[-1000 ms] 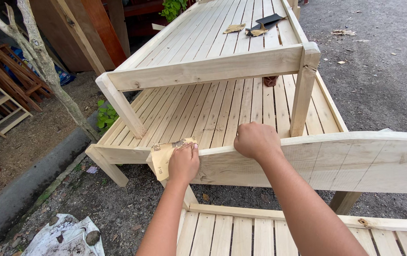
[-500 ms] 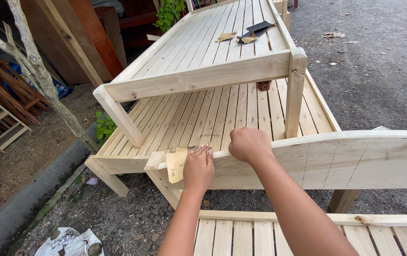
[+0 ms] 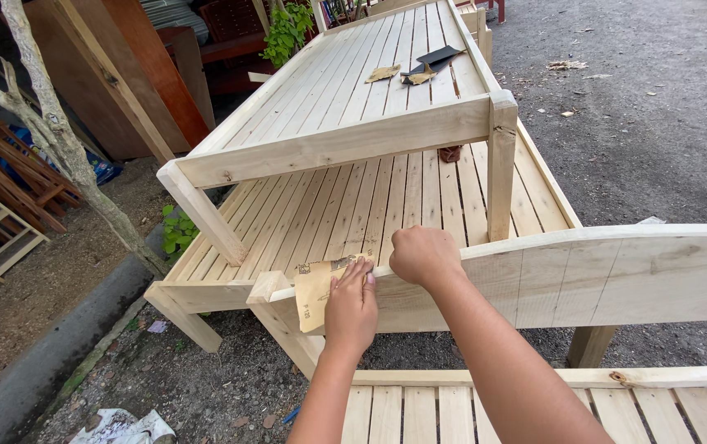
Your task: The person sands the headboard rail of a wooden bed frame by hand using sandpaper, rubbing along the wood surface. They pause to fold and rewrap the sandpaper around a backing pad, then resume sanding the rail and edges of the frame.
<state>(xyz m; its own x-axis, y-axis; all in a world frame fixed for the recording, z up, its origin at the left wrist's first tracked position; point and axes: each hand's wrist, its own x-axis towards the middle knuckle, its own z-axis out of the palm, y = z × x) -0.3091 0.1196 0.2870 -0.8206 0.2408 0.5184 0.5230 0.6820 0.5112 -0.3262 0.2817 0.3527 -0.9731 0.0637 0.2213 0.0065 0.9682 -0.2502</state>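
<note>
left hand (image 3: 352, 306): flat, pressing sandpaper sheet (image 3: 317, 288) on the headboard (image 3: 584, 275) face, near its left end
right hand (image 3: 424, 255): fisted over the top edge
progress: wood looks bare, can't tell how much is sanded
spare sandpaper (image 3: 409, 72): upper bed frame (image 3: 329, 148)

Sheet of tan sandpaper (image 3: 314, 288), folded over the top edge of a pale unfinished wooden board (image 3: 616, 275), lies flat under the left hand (image 3: 352, 306), extending beyond its fingertips. The board stands on edge, its curved top gripped by the right hand (image 3: 424, 255), running rightward from both hands.
</note>
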